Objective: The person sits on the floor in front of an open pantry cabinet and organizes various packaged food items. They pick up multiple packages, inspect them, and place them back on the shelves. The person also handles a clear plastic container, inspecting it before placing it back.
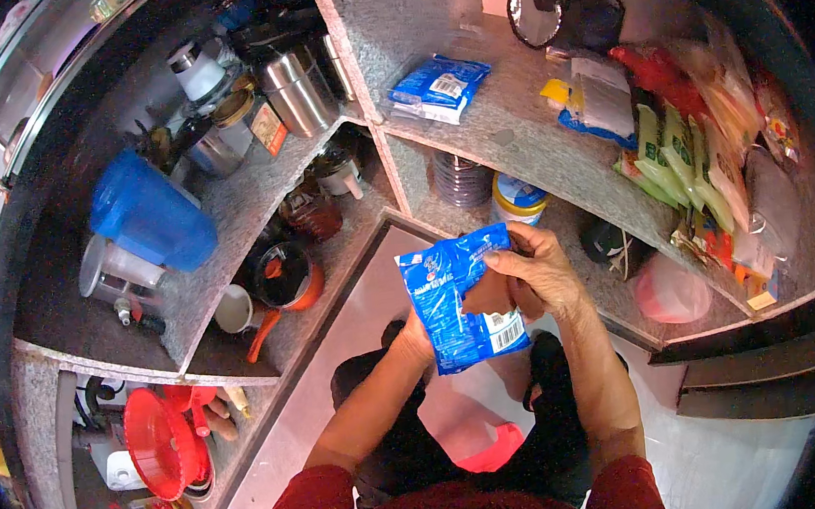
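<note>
A blue plastic packet (449, 309) with printing and a barcode is held up in front of me, above the floor between my legs. My left hand (417, 337) grips its left side from behind, so most of those fingers are hidden. At the upper right corner, my right hand (543, 268) pinches the packet, thumb on the front face. A brown patch lies across the packet under that hand; I cannot tell whether it is shadow or part of the print. On the upper shelf ahead lie similar blue packets (442, 86).
Corner shelves (256, 188) wrap around me. To the left are a blue plastic pitcher (149, 211), an orange saucepan (290, 279) and a red plastic basket (155, 444). On the right stand a yellow-lidded tub (519, 197), several green packets (667, 148) and a pink-and-white rounded object (672, 286).
</note>
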`<state>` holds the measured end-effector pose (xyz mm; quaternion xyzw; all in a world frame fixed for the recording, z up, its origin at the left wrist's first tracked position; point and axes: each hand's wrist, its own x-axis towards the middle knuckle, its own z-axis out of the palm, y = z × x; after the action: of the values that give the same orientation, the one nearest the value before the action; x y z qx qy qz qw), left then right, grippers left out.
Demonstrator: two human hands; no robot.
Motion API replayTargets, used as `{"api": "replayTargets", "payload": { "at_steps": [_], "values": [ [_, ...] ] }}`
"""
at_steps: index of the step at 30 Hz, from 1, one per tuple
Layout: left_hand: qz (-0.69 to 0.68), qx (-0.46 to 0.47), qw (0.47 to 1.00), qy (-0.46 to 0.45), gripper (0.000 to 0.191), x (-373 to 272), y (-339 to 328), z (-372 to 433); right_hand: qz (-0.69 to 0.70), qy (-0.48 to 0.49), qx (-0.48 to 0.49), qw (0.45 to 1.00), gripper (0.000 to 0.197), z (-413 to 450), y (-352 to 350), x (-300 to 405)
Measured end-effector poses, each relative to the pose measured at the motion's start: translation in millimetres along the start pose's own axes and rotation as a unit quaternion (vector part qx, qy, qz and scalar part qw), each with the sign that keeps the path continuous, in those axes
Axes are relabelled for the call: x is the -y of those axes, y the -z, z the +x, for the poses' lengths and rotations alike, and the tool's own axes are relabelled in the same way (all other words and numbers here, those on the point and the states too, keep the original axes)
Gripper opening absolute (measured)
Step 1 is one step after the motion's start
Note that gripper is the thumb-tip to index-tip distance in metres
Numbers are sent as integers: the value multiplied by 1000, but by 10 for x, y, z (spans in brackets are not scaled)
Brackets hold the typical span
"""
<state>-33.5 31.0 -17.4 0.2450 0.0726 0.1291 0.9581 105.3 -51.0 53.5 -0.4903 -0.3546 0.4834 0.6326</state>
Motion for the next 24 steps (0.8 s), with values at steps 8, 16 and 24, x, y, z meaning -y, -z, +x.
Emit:
{"api": "replayTargets", "payload": {
  "at_steps": [8,16,24],
  "values": [
    [-63,-45,993,-89,96,-150,-327,-168,216,43,-121,968,19,37,54,15],
    [245,-153,957,-28,49,-166,-280,-217,256,63,-199,944,17,170,101,-105],
    [97,-191,972,-100,42,-41,-209,-86,-433,310,-247,810,27,79,-21,-150]
  ]
}}
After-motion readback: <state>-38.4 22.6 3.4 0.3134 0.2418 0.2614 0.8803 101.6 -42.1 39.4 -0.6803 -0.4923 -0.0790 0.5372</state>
